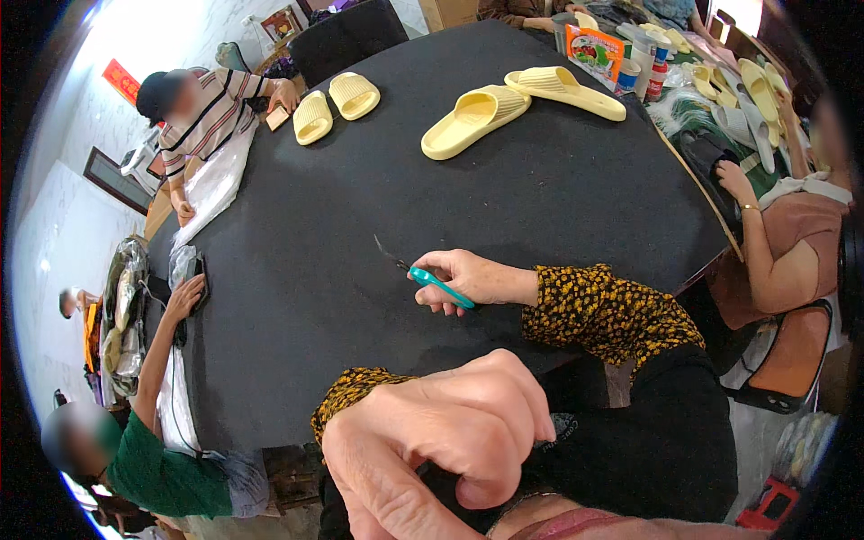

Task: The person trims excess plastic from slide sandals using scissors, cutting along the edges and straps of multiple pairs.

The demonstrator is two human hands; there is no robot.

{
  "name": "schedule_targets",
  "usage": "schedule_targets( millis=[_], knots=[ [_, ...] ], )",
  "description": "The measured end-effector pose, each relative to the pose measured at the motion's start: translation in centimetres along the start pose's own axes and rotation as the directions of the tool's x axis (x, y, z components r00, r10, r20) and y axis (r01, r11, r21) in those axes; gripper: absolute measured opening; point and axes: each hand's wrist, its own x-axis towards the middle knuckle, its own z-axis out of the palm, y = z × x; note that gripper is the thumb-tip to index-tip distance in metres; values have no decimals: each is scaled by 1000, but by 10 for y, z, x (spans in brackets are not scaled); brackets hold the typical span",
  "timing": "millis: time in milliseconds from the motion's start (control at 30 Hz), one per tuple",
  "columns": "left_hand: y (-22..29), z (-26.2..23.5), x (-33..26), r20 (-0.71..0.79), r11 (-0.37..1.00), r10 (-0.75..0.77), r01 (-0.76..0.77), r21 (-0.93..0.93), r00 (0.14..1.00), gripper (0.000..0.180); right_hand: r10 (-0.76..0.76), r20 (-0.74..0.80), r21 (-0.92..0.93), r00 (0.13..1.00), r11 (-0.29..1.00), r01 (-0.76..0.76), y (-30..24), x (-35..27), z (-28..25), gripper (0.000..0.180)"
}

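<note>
My right hand is closed round a teal-handled tool above the dark tabletop. The tool's thin, curved metal tip points up and to the left. Close to the camera, my left hand is raised with its fingers curled in; whatever they hold, if anything, is hidden. Beyond my hands lie two larger yellow slippers, one slipper partly under the other slipper. A smaller slipper and its mate sit side by side at the far left.
At left, one person holds a small tan object and clear plastic; another person reaches onto the table. A person at right is beside piled slippers. Cups and bottles stand at the far right; a black chair is behind.
</note>
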Motion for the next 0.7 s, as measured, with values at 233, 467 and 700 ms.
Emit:
schedule_targets(
  millis=[233,467,700],
  knots=[
    [7,3,-10,-38,995,-86,88,39,996,40,-3,12,-17,1000,1000,4,0,3,4,41],
    [7,-3,1,3,999,-41,41,34,999,40,-49,28,-48,998,998,51,-2,4,4,56],
    [7,-8,-6,-4,997,-72,72,34,997,39,-46,-14,-8,999,999,46,3,0,3,47]
  ],
)
